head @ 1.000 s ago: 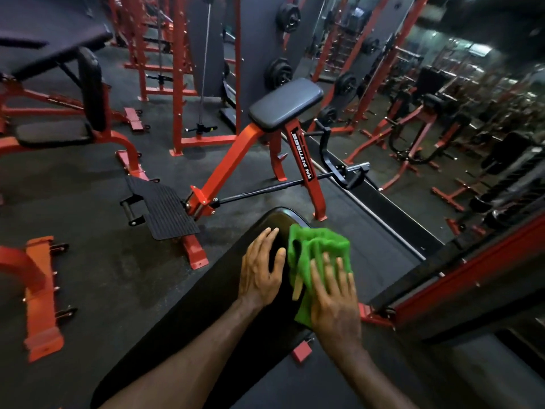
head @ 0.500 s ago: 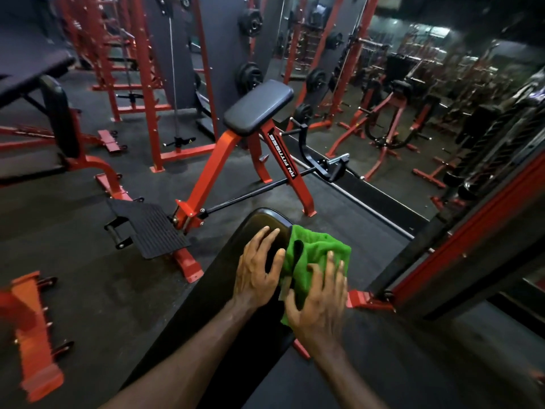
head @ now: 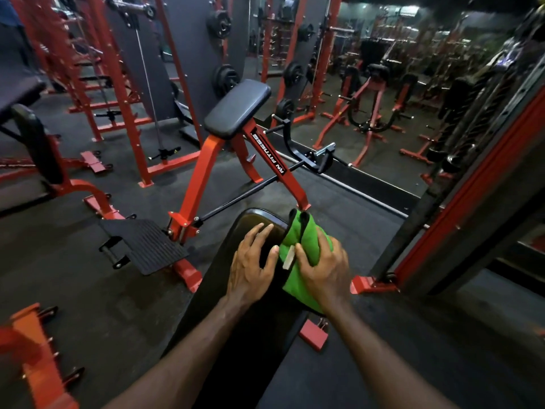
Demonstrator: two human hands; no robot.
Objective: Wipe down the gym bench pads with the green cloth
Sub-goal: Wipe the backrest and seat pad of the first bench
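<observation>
I am working the far right edge of the bench pad (head: 224, 290): my right hand (head: 324, 270) is gripping the bunched green cloth (head: 298, 246) against that edge near the far end, while my left hand (head: 250, 264) is resting flat, fingers spread, on the pad top just beside it. I judge the task as barely begun, since the near length of this pad and the angled pad (head: 237, 112) beyond are lying untouched. The near run is lying open for wiping, but a red frame foot (head: 365, 286) is crowding the right side.

The location is a commercial gym. Red steel racks (head: 124, 93) are standing in rows on black rubber flooring (head: 73, 261). Black weight plates (head: 225, 79) are hanging on pegs. A padded machine (head: 237, 112) is bearing the lettering "RN FITNESS". A wall mirror (head: 368, 93) is reflecting further equipment.
</observation>
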